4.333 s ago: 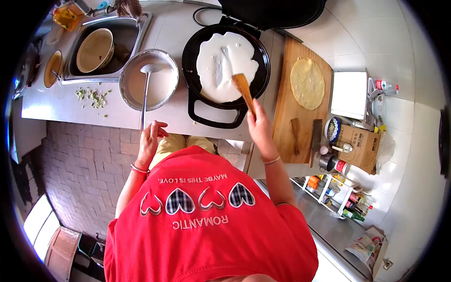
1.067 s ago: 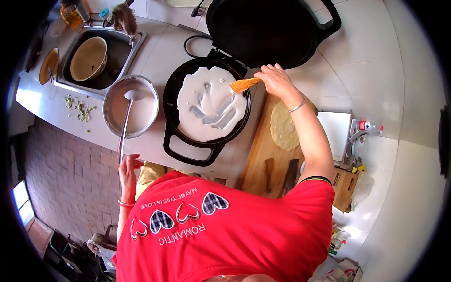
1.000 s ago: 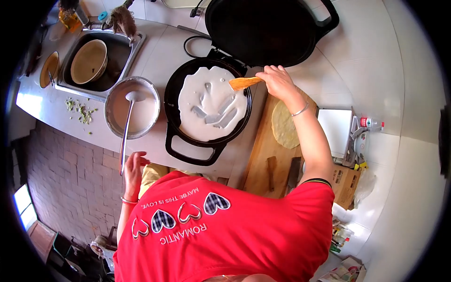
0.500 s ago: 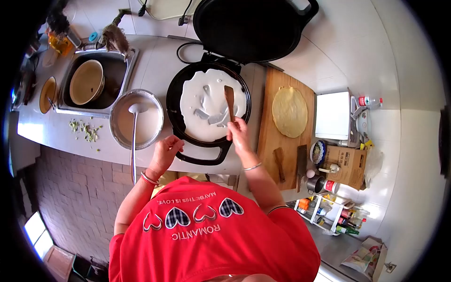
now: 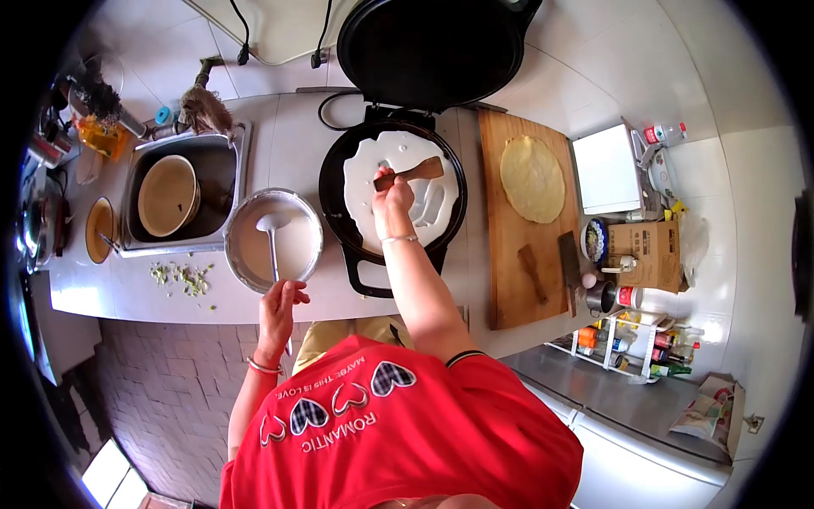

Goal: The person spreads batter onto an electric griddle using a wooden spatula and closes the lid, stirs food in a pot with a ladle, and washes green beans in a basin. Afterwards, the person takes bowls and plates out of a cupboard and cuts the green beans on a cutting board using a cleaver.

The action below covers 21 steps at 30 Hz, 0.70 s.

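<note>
My right hand [image 5: 393, 202] is closed around a wooden spatula [image 5: 417, 171], its flat blade pointing right over the white batter [image 5: 369, 182] spread in the round black pan [image 5: 333, 180]. Grooves and thin patches show in the batter. My left hand [image 5: 280, 316] is at the front rim of the metal bowl [image 5: 315, 227], fingers loosely bent and apart, overlapping the handle of a ladle [image 5: 273, 225]. The ladle's scoop lies in the bowl's pale liquid. Whether that hand touches the handle is hard to see.
A cooked pancake [image 5: 532, 180] and another wooden spatula [image 5: 532, 273] lie on the cutting board [image 5: 509, 301], with a knife [image 5: 570, 267] at its edge. The pan's lid [image 5: 432, 51] stands raised behind. Left are a sink [image 5: 244, 157] holding a bowl [image 5: 170, 195], and chopped greens [image 5: 182, 277].
My right hand has moved left and farther over the pan, and the spatula has turned from upright to nearly sideways. My left hand has shifted from the pan handle toward the ladle handle.
</note>
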Available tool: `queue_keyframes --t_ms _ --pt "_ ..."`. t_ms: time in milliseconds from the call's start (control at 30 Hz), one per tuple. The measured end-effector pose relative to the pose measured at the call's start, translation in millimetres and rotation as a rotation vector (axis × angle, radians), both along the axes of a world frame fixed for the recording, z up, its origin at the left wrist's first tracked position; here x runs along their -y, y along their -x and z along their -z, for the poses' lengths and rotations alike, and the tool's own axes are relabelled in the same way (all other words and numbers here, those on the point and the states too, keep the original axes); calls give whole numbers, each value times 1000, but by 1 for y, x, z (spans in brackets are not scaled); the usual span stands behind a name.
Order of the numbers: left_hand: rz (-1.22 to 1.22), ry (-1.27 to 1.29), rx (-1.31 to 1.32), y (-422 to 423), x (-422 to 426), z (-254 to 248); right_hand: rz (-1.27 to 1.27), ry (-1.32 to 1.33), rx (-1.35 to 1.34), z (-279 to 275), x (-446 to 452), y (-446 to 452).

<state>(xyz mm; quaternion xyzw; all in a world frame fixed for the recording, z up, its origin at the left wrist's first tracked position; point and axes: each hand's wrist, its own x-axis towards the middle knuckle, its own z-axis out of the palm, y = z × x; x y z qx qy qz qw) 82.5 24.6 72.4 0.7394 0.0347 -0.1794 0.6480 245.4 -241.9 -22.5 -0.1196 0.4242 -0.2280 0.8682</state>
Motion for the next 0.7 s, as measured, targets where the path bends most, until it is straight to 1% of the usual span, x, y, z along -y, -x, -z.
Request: queue_keyframes --t_ms 67,167,233,300,333,367,533,600,667,700 --pt "-6 27 10 -3 -17 8 82 43 -26 -9 -4 -16" --pt "-22 23 51 -13 -32 7 137 43 -87 -8 -5 -38" --pt "-23 24 64 -18 -38 6 158 4 -119 -4 -9 -48" --pt "-24 31 64 -19 -42 7 139 31 -86 3 -16 -51" --pt "-25 27 54 -18 -44 8 128 42 -70 16 -18 -54" --pt "-24 23 47 -18 -46 9 74 71 -4 28 -21 -58" --pt "-18 -10 26 -11 -51 13 -172 209 66 18 -60 -49" --pt "-31 19 10 -9 -55 17 -249 227 87 10 -75 -37" --pt "-47 44 -1 -7 -59 22 -296 207 51 -2 -88 -25" --pt "-55 55 -5 -6 -61 25 -340 175 90 -2 -90 -18"
